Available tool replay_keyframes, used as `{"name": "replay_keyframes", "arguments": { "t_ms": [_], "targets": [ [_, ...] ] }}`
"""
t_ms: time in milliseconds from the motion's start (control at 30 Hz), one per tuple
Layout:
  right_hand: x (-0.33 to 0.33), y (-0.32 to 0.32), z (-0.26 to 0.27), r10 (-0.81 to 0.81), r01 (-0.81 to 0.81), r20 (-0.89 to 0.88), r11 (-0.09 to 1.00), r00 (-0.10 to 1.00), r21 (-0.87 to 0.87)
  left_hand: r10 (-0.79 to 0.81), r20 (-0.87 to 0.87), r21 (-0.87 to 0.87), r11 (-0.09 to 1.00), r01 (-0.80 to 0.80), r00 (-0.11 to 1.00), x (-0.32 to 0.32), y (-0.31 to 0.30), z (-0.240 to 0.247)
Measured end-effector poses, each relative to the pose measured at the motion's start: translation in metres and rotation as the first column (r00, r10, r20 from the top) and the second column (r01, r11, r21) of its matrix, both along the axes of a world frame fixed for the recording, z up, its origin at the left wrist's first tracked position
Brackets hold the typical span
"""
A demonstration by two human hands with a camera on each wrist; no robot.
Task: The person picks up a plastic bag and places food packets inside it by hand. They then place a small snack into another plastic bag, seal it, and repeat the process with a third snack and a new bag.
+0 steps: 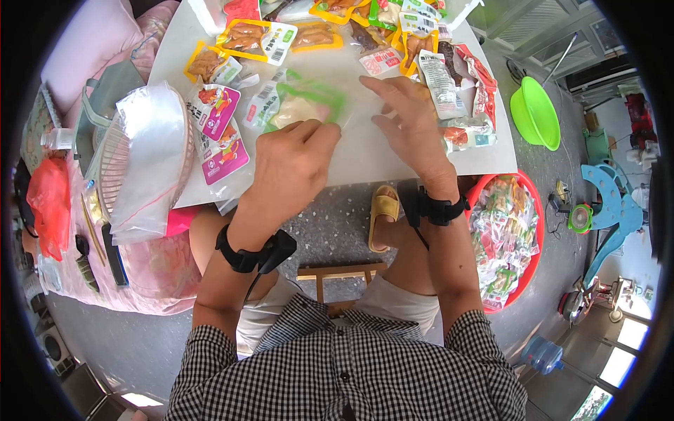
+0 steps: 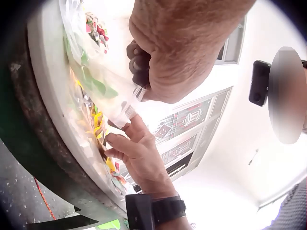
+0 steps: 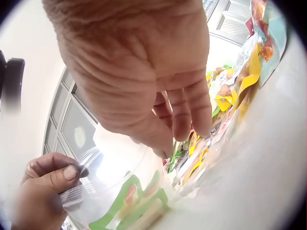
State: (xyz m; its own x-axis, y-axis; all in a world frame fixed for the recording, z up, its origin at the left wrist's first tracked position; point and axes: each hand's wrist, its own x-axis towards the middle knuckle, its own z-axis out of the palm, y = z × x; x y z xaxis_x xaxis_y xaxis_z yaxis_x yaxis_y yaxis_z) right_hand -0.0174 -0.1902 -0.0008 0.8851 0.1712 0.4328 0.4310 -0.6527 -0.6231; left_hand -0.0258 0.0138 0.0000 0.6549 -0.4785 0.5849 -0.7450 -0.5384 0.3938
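A clear plastic bag with a green-edged packet (image 1: 305, 105) inside hangs from my left hand (image 1: 291, 165), whose fingers and thumb pinch its edge above the white table. In the right wrist view the left thumb presses the bag's edge, and the green-edged packet (image 3: 129, 206) shows through the film. My right hand (image 1: 411, 126) is just right of the bag, its fingers spread and holding nothing. From the left wrist view, the right hand (image 2: 141, 155) appears close to the bag's edge; whether it touches cannot be told.
Yellow-edged food packets (image 1: 246, 38) line the table's far side, with more at the right. Two pink packets (image 1: 226, 158) lie left of the bag. A basket (image 1: 105, 168) under clear bags stands at the left; a red basin (image 1: 537, 231) full of packets stands at the lower right.
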Motion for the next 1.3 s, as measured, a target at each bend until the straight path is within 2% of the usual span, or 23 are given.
{"name": "replay_keyframes", "arguments": {
  "t_ms": [100,200,233,333,367,400,467,500,567,600,700,767,867,967,1033,1200,1300],
  "targets": [
    [0.008,-0.006,0.002,0.2,-0.207,0.052,0.959,0.978,0.193,-0.025,-0.126,-0.097,0.995,0.012,0.992,-0.002,0.007,0.029],
    [0.014,-0.005,0.02,0.329,-0.291,0.031,0.783,0.944,0.549,-0.043,-0.187,-0.251,0.968,-0.006,0.981,-0.005,0.019,0.063],
    [0.017,0.0,0.029,0.332,-0.319,0.087,0.751,0.939,0.578,-0.045,-0.107,-0.287,0.958,0.013,0.993,-0.001,0.021,0.07],
    [0.017,0.02,0.064,0.336,-0.203,-0.02,0.613,0.941,0.763,-0.102,-0.226,-0.478,0.878,-0.019,0.969,0.009,0.03,0.079],
    [0.019,0.026,0.073,0.332,-0.204,-0.021,0.627,0.943,0.752,-0.186,-0.391,-0.574,0.815,-0.08,0.901,0.012,0.036,0.076],
    [0.02,0.029,0.077,0.307,-0.173,-0.054,0.665,0.95,0.727,-0.375,-0.382,-0.753,0.657,-0.049,0.845,0.019,0.035,0.068],
    [0.024,0.032,0.082,0.252,-0.111,-0.118,0.735,0.961,0.669,-0.695,-0.217,-0.97,0.232,-0.072,0.686,0.043,0.03,0.042],
    [0.025,0.032,0.08,0.198,-0.052,-0.141,0.735,0.97,0.676,-0.812,-0.1,-0.995,0.099,-0.034,0.575,0.048,0.023,0.031],
    [0.029,0.03,0.064,0.09,0.066,-0.188,0.721,0.978,0.689,-0.836,-0.126,-0.99,0.075,-0.117,0.534,0.044,0.01,0.012],
    [0.031,0.03,0.055,0.079,0.084,-0.184,0.668,0.98,0.739,-0.849,-0.14,-0.985,0.067,-0.157,0.51,0.042,0.006,0.003],
    [0.031,0.027,0.035,0.081,0.127,-0.194,0.509,0.978,0.851,-0.698,-0.296,-0.948,0.299,-0.11,0.652,0.035,-0.001,-0.017],
    [0.03,0.024,0.03,0.133,0.121,-0.196,0.433,0.971,0.893,-0.662,-0.319,-0.944,0.288,-0.163,0.678,0.035,-0.005,-0.019],
    [0.034,0.013,0.025,0.151,0.08,-0.166,0.459,0.975,0.885,-0.649,-0.32,-0.947,0.241,-0.212,0.69,0.042,-0.009,-0.017],
    [0.033,0.018,0.035,0.215,0.004,-0.104,0.421,0.971,0.907,-0.674,-0.308,-0.951,0.187,-0.248,0.672,0.042,-0.012,-0.007],
    [0.03,0.017,0.039,0.239,-0.036,-0.095,0.49,0.966,0.871,-0.676,-0.301,-0.952,0.168,-0.257,0.672,0.04,-0.015,-0.001],
    [0.027,0.013,0.046,0.279,-0.081,-0.116,0.606,0.953,0.792,-0.626,-0.31,-0.951,0.215,-0.224,0.716,0.031,-0.018,0.012],
    [0.023,0.016,0.051,0.265,-0.084,-0.118,0.642,0.957,0.762,-0.534,-0.325,-0.935,0.303,-0.182,0.78,0.026,-0.02,0.026]
  ]
}}
